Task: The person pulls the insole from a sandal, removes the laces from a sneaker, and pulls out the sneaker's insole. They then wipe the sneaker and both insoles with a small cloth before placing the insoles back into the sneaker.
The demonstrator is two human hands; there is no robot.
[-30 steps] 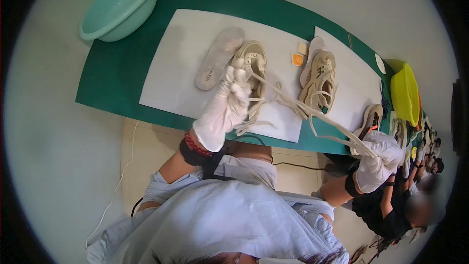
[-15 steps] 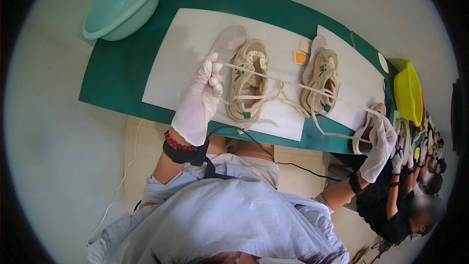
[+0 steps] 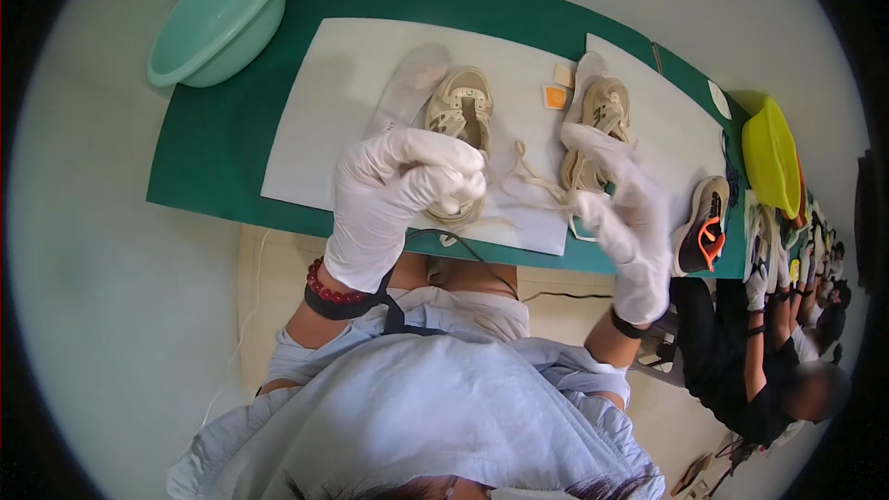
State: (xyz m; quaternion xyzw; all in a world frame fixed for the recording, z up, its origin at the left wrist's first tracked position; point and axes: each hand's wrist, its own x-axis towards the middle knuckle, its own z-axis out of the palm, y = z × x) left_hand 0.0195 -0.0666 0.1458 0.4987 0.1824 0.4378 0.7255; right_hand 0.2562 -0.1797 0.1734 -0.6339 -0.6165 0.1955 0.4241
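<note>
One beige shoe [image 3: 448, 120] behind left hand [image 3: 394, 190], grip curled together, contents hidden; right hand [image 3: 634, 222] blurred, grip apart

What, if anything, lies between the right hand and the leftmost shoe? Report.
A loose pale lace lies on the white sheet between the right hand and leftmost shoe; the left hand partly hides that shoe.

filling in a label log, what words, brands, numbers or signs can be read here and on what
No text can be read.
Orange-and-white square: printed mark too small to read.
Left beige shoe: side mark too blurred to read.
Dark shoe: no lettering can be made out.
</note>
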